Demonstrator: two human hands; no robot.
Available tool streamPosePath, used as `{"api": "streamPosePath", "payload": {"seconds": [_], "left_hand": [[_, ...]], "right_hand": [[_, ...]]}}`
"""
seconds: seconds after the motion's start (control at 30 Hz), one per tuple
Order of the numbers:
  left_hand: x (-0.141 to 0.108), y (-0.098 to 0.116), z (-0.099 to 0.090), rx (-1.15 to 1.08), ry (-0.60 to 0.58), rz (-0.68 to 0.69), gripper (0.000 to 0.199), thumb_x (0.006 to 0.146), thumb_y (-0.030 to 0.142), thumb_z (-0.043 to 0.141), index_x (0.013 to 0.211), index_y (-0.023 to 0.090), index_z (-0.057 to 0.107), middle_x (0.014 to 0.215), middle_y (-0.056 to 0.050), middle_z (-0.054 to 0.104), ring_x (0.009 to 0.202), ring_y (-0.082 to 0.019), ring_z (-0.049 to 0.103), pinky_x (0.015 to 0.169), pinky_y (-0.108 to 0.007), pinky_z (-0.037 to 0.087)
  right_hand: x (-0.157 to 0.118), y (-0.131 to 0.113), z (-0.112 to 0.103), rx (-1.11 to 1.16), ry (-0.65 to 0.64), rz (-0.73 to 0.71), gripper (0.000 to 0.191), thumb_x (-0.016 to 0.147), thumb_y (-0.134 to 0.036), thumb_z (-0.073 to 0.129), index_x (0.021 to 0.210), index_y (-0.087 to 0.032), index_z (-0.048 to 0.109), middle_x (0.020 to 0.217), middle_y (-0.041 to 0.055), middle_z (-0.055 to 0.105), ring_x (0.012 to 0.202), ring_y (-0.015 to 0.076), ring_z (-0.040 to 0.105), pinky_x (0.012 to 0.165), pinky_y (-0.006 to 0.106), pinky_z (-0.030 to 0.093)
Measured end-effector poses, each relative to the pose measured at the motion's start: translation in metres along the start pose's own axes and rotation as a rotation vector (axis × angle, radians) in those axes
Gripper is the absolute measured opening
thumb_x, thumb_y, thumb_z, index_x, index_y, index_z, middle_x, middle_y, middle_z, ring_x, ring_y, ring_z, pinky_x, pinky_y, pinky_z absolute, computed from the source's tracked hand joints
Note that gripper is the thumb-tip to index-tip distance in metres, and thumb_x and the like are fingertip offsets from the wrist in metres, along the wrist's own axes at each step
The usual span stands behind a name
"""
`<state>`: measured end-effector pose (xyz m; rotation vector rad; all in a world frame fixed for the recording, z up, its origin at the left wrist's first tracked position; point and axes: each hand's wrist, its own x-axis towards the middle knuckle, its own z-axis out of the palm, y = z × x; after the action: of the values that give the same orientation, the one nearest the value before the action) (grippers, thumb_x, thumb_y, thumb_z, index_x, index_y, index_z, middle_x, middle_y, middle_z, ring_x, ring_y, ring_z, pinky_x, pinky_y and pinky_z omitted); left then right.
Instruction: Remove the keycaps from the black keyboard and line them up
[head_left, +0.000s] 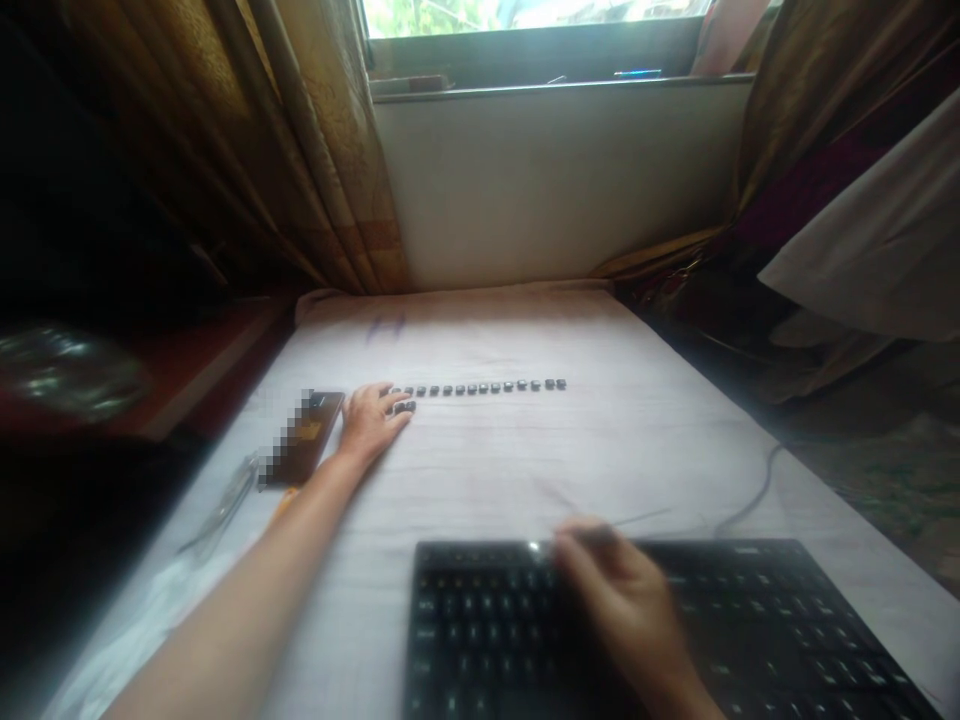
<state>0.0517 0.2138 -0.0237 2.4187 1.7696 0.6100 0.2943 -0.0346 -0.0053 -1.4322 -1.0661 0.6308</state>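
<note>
Small black keycaps point(484, 388) lie in a long row on the white cloth, with a shorter second row begun under its left end. My left hand point(366, 425) rests there, thumb and index finger closed around a black keycap point(409, 407) in the short row. Over the top edge of a black keyboard point(480, 630), my right hand point(626, 590) is closed, blurred by motion. From its fingers a thin dark rod point(643, 517) sticks out to the right; its kind is unclear. Some of the keyboard's top row appears without caps, and my right hand hides part of the keys.
Left of my left hand lies a dark phone point(315, 440), partly pixelated. A clear plastic packet point(229, 500) and a small orange item point(285, 502) are near it. A cable point(754, 497) runs behind the keyboard. Curtains point(330, 150) and a low wall point(562, 190) bound the far side.
</note>
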Motion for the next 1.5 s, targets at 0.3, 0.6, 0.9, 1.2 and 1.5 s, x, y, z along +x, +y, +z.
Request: {"api": "streamPosePath", "payload": {"seconds": [0.3,0.6,0.9,1.2,1.5], "left_hand": [[-0.088,0.021,-0.023,-0.188,0.052,0.111,0.025,0.091,0.039,0.052,0.100,0.025,0.071,0.106,-0.004,0.073,0.103,-0.023,0.063,0.096,-0.037,0.044],[-0.170,0.035,-0.021,-0.300,0.035,0.140,0.027,0.093,0.041,0.052,0.091,0.024,0.073,0.087,-0.001,0.076,0.083,-0.021,0.066,0.078,-0.036,0.043],[-0.172,0.039,-0.021,-0.305,0.018,0.186,0.024,0.093,0.037,0.054,0.085,0.024,0.073,0.079,0.001,0.074,0.077,-0.019,0.063,0.077,-0.035,0.039],[-0.172,0.040,-0.023,-0.311,0.006,0.171,0.024,0.093,0.038,0.055,0.084,0.024,0.073,0.080,0.000,0.074,0.078,-0.019,0.063,0.078,-0.035,0.039],[-0.171,0.041,-0.025,-0.310,-0.018,0.157,0.026,0.092,0.040,0.054,0.084,0.024,0.073,0.079,-0.001,0.074,0.077,-0.020,0.063,0.078,-0.036,0.039]], "right_hand": [[0.007,-0.001,-0.009,-0.062,-0.141,0.073,0.013,0.079,-0.032,0.068,0.076,-0.019,0.071,0.067,0.0022,0.073,0.061,0.0188,0.068,0.059,0.029,0.056],[0.004,-0.002,-0.003,-0.130,-0.270,-0.114,0.006,0.080,-0.021,0.067,0.077,-0.020,0.072,0.071,0.0022,0.074,0.065,0.0178,0.069,0.064,0.029,0.056],[0.002,-0.001,0.004,-0.249,-0.330,-0.355,0.009,0.085,-0.015,0.063,0.082,-0.021,0.070,0.074,0.0031,0.074,0.066,0.0173,0.070,0.064,0.027,0.056],[0.008,-0.002,0.002,-0.325,-0.475,-0.520,0.011,0.089,-0.012,0.061,0.086,-0.020,0.068,0.074,0.0036,0.072,0.065,0.0163,0.067,0.062,0.028,0.056],[0.012,0.000,0.001,-0.263,-0.461,-0.466,0.011,0.087,-0.012,0.063,0.086,-0.021,0.069,0.076,0.0030,0.075,0.068,0.0169,0.071,0.064,0.028,0.058]]}}
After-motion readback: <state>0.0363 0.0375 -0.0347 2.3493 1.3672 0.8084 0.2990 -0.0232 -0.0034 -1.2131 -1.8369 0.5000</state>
